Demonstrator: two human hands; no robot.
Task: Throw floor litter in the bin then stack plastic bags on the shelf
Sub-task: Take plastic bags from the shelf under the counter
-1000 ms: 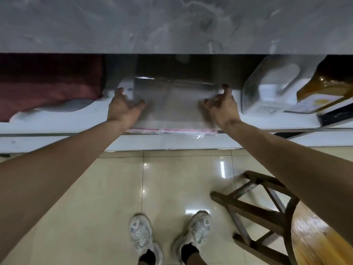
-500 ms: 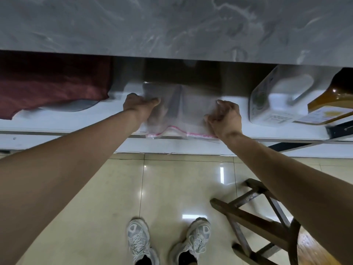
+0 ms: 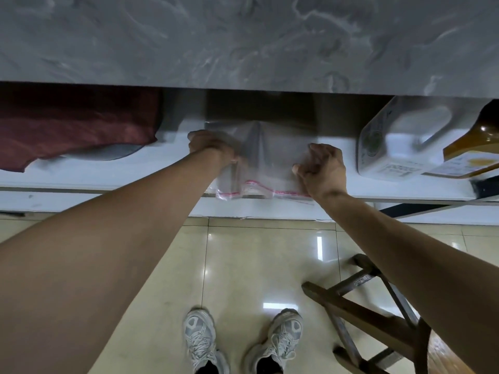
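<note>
A stack of clear plastic bags (image 3: 270,157) with red seal strips lies on the white shelf (image 3: 108,176), under a grey marble counter. The stack bulges upward in a ridge at its middle. My left hand (image 3: 213,148) grips the stack's left edge, partly under the plastic. Curled fingers of my right hand (image 3: 320,168) pinch its right edge. The bags' front edge hangs slightly over the shelf lip.
A dark red cloth (image 3: 73,130) over a grey item lies on the shelf at left. A white plastic jug (image 3: 405,141) and an amber bottle (image 3: 475,152) lie at right. A wooden stool (image 3: 378,314) stands on the tiled floor by my right foot.
Both hands have pushed inward on the bag stack. It was flat a second ago and now buckles up in the middle, narrower between my hands.
</note>
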